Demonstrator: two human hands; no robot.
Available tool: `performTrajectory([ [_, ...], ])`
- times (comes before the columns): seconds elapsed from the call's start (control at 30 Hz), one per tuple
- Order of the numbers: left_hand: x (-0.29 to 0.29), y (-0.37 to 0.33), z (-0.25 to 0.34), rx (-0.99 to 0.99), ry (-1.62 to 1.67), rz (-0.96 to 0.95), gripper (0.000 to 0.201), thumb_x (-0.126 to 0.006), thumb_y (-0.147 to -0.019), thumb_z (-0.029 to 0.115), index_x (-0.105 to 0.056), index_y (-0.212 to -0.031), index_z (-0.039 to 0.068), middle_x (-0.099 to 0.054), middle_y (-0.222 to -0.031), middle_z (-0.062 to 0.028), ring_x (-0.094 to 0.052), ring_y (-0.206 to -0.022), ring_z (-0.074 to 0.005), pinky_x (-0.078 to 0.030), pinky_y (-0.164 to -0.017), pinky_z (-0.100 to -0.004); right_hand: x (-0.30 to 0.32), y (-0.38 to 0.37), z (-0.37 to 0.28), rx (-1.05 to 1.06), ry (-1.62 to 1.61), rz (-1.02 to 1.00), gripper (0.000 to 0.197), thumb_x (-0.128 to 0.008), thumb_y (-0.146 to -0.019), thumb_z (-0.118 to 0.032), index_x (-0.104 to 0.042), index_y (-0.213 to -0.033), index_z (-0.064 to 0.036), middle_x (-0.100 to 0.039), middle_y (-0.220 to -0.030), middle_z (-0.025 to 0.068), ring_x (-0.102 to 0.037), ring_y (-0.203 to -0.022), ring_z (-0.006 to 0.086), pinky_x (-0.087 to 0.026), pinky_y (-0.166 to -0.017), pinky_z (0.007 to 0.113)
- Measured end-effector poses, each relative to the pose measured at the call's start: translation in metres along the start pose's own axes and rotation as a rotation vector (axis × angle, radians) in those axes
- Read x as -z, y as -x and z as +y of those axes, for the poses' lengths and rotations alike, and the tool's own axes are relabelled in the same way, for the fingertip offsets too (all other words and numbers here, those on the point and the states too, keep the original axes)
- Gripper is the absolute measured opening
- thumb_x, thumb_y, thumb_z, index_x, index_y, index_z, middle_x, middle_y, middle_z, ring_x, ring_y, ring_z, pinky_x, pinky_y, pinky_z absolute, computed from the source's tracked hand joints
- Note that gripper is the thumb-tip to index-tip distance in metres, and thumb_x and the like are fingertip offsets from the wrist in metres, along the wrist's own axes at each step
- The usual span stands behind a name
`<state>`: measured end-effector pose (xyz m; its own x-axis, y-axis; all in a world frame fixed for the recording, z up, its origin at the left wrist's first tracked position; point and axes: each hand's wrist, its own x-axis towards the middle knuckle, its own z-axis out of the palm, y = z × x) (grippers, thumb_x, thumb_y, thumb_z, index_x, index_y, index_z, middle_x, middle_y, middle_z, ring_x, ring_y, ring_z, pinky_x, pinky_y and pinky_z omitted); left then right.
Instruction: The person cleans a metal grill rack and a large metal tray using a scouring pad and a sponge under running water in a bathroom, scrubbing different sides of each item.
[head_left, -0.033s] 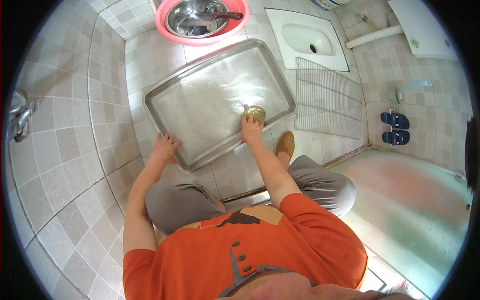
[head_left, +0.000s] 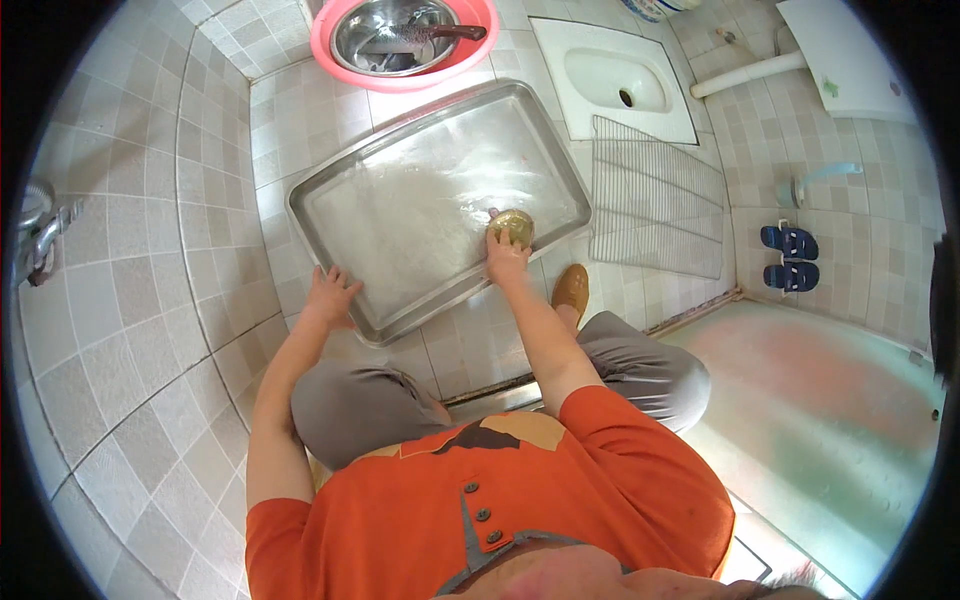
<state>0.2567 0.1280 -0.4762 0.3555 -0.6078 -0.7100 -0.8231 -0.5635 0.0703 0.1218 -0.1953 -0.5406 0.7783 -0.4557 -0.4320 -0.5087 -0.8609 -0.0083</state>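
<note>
A large rectangular metal tray (head_left: 420, 190), wet and shiny inside, lies aslant on the tiled floor in front of me. At its near left corner my left hand (head_left: 333, 295) holds the rim, thumb and fingers spread across the edge. Near the tray's right front side, my right hand (head_left: 508, 258) is closed on a round greenish-gold object (head_left: 514, 226), pressed against the tray bottom. Its kind is unclear; a small pinkish bit shows at its far edge.
Behind the tray, a pink basin (head_left: 487, 50) holds a steel bowl (head_left: 345, 45) with a dark-handled utensil (head_left: 455, 32). To the right are a squat toilet (head_left: 575, 75) and a wire rack (head_left: 655, 200). Blue slippers (head_left: 790, 258) hang on the right wall; a faucet (head_left: 50, 235) juts from the left.
My right hand and the round greenish-gold object have shifted slightly to the right over the tray. My left hand stays on the rim.
</note>
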Motion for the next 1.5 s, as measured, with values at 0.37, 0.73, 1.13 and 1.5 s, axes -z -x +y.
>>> performTrajectory([
  [0.37,-0.005,0.002,-0.005,0.021,-0.078,0.048,0.099,-0.081,-0.054,0.044,-0.035,-0.139,0.021,-0.034,-0.143,-0.0102,-0.026,-0.136,-0.0269,-0.013,-0.109,-0.0568,0.017,-0.097,0.068,0.134,-0.136,0.193,0.065,-0.054,-0.073,-0.004,-0.039,-0.136,-0.0135,-0.037,-0.140,0.0171,-0.037,-0.121,0.0464,-0.024,-0.107,0.051],
  [0.73,-0.010,0.000,-0.005,0.031,-0.049,0.094,0.105,-0.083,-0.050,0.044,-0.034,-0.139,0.017,-0.029,-0.145,-0.0094,-0.022,-0.137,-0.0262,-0.013,-0.110,-0.0552,0.062,-0.196,0.074,0.105,-0.054,0.187,0.065,-0.056,-0.073,0.000,-0.038,-0.134,-0.0111,-0.035,-0.139,0.0188,-0.040,-0.120,0.0414,-0.036,-0.100,0.048],
  [1.13,-0.010,-0.004,-0.008,0.046,-0.015,0.190,0.101,-0.084,-0.047,0.038,-0.039,-0.135,0.016,-0.032,-0.142,-0.0099,-0.025,-0.135,-0.0267,-0.014,-0.110,-0.0554,0.116,-0.311,0.001,0.057,-0.696,0.597,0.022,-0.057,-0.079,-0.006,-0.056,-0.100,-0.0005,-0.058,-0.108,0.0203,-0.054,-0.103,0.0362,-0.043,-0.089,0.041],
  [1.5,0.000,-0.001,-0.014,-0.017,0.027,0.178,0.100,-0.083,-0.048,0.041,-0.040,-0.134,0.016,-0.031,-0.143,-0.0102,-0.026,-0.134,-0.0235,-0.016,-0.110,-0.0544,0.062,-0.286,-0.122,0.175,-0.530,0.853,0.020,-0.059,-0.079,-0.007,-0.052,-0.095,0.0011,-0.060,-0.089,0.0180,-0.055,-0.084,0.0385,-0.045,-0.077,0.045],
])
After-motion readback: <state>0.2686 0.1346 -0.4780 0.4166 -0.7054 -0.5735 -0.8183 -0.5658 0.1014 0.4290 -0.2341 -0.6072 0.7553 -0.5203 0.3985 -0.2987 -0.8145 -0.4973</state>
